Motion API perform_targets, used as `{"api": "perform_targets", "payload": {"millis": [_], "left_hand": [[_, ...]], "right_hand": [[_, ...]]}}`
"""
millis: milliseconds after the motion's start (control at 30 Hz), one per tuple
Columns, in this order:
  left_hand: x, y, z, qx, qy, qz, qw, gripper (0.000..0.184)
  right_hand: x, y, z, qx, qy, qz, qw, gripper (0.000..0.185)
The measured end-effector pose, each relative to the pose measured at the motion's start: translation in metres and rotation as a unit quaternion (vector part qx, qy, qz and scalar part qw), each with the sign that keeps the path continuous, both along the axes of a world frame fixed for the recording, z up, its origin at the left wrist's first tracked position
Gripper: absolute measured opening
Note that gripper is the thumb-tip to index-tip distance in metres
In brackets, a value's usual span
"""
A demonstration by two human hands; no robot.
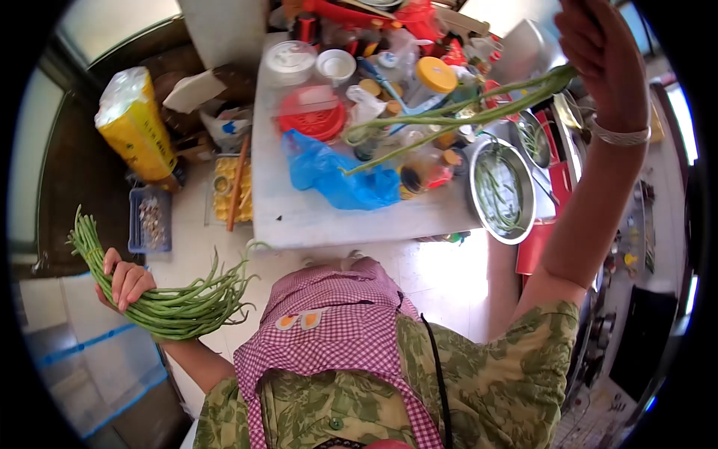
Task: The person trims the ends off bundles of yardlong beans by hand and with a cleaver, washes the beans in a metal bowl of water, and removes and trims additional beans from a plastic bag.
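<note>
At the left, my left hand (129, 283) is closed around a thick bundle of long green beans (191, 303), whose loose ends droop toward my apron. Raised at the upper right, my right hand (591, 49) grips a few separate long beans (479, 112) that stretch leftward above the cluttered table. Below those beans stands a metal basin (533, 196) with pieces of green beans (497, 183) in water. The fingers of my right hand are partly cut off by the top edge of the view.
The white table (321, 228) bears a blue plastic bag (336, 176), a red basket (313, 112), a yellow-lidded jar (437, 75) and several bottles. A yellow package (136, 127) and a blue bin (149, 221) stand at the left. A dark pan (532, 138) sits beside the basin.
</note>
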State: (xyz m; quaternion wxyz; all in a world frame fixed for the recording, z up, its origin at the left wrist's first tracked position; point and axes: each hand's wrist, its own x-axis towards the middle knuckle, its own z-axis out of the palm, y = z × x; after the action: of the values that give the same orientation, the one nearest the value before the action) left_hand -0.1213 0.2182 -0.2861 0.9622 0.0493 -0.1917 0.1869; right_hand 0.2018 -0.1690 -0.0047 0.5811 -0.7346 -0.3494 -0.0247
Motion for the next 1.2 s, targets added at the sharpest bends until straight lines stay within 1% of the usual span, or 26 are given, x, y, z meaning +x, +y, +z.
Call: {"api": "perform_targets", "payload": {"millis": [33, 67, 100, 167, 200, 233, 333, 367, 433, 467, 500, 567, 667, 767, 800, 833, 867, 900, 933, 1000, 1033, 1067, 1167, 1200], "left_hand": [[0.0, -0.001, 0.002, -0.006, 0.008, 0.001, 1.0, 0.026], [0.001, -0.001, 0.003, -0.003, 0.013, -0.005, 1.0, 0.025], [0.006, -0.007, 0.01, 0.003, 0.015, -0.003, 1.0, 0.025], [0.007, -0.013, 0.018, 0.006, 0.018, -0.012, 1.0, 0.025], [0.007, -0.018, 0.023, 0.003, 0.018, -0.019, 1.0, 0.025], [0.008, -0.022, 0.028, 0.001, 0.016, -0.025, 1.0, 0.025], [0.013, -0.029, 0.034, 0.012, -0.009, -0.05, 0.999, 0.025], [0.014, -0.031, 0.036, 0.014, -0.011, -0.048, 0.999, 0.025], [0.014, -0.037, 0.039, 0.018, -0.015, -0.046, 0.999, 0.025], [0.015, -0.041, 0.042, 0.017, -0.019, -0.049, 0.998, 0.024], [0.015, -0.045, 0.046, 0.014, -0.011, -0.051, 0.999, 0.023], [0.013, -0.054, 0.057, 0.011, 0.012, -0.052, 0.998, 0.022], [0.01, -0.057, 0.062, 0.02, 0.016, -0.048, 0.999, 0.021], [0.011, -0.056, 0.058, 0.025, 0.006, -0.045, 0.999, 0.02], [0.01, -0.055, 0.057, 0.026, 0.005, -0.042, 0.999, 0.02], [0.011, -0.053, 0.056, 0.026, 0.006, -0.038, 0.999, 0.02], [0.011, -0.055, 0.057, 0.024, 0.019, -0.027, 0.999, 0.019], [0.011, -0.051, 0.055, 0.022, 0.024, -0.021, 0.999, 0.018], [0.01, -0.049, 0.052, 0.019, 0.029, -0.015, 0.999, 0.018], [0.01, -0.044, 0.046, 0.02, 0.029, -0.013, 0.999, 0.018], [0.012, -0.043, 0.045, 0.02, 0.039, -0.013, 0.999, 0.018], [0.013, -0.045, 0.046, 0.02, 0.049, -0.011, 0.999, 0.018], [0.013, -0.05, 0.049, 0.006, 0.064, -0.022, 0.998, 0.018], [0.015, -0.054, 0.05, -0.007, 0.065, -0.024, 0.998, 0.018]], "right_hand": [[-0.001, -0.017, 0.01, -0.011, -0.019, -0.005, 1.0, 0.031], [-0.014, -0.03, 0.024, -0.029, -0.005, -0.113, 0.993, 0.031], [0.013, -0.073, 0.04, 0.007, 0.032, -0.036, 0.999, 0.031], [0.003, -0.11, 0.052, 0.04, 0.006, -0.104, 0.994, 0.031], [0.0, -0.134, 0.059, 0.052, 0.01, -0.099, 0.994, 0.032], [-0.004, -0.149, 0.063, 0.062, 0.001, -0.119, 0.991, 0.031], [-0.016, -0.179, 0.065, 0.078, -0.04, -0.183, 0.979, 0.031], [-0.016, -0.191, 0.065, 0.048, -0.069, -0.197, 0.977, 0.029], [-0.015, -0.215, 0.062, -0.016, -0.117, -0.28, 0.953, 0.024], [-0.014, -0.223, 0.062, -0.029, -0.13, -0.325, 0.936, 0.021], [-0.013, -0.231, 0.062, -0.035, -0.139, -0.352, 0.925, 0.022], [-0.006, -0.247, 0.061, -0.01, -0.123, -0.382, 0.916, 0.026], [0.021, -0.294, 0.054, 0.011, -0.088, -0.41, 0.908, 0.036], [0.042, -0.325, 0.047, -0.018, -0.119, -0.502, 0.856, 0.041], [0.057, -0.356, 0.046, -0.108, -0.152, -0.534, 0.824, 0.052], [0.064, -0.375, 0.044, -0.2, -0.205, -0.579, 0.763, 0.055], [0.068, -0.39, 0.042, -0.289, -0.253, -0.615, 0.689, 0.059], [0.066, -0.395, 0.039, -0.374, -0.296, -0.64, 0.603, 0.063], [0.063, -0.399, 0.038, -0.381, -0.258, -0.654, 0.6, 0.068], [0.059, -0.422, 0.03, -0.374, -0.236, -0.634, 0.634, 0.066], [0.05, -0.413, 0.033, -0.37, -0.226, -0.623, 0.651, 0.064], [0.041, -0.404, 0.032, -0.242, -0.061, -0.648, 0.72, 0.059], [0.056, -0.444, 0.018, -0.064, -0.017, -0.617, 0.784, 0.052], [0.07, -0.464, 0.013, -0.048, -0.02, -0.623, 0.781, 0.048]]}}
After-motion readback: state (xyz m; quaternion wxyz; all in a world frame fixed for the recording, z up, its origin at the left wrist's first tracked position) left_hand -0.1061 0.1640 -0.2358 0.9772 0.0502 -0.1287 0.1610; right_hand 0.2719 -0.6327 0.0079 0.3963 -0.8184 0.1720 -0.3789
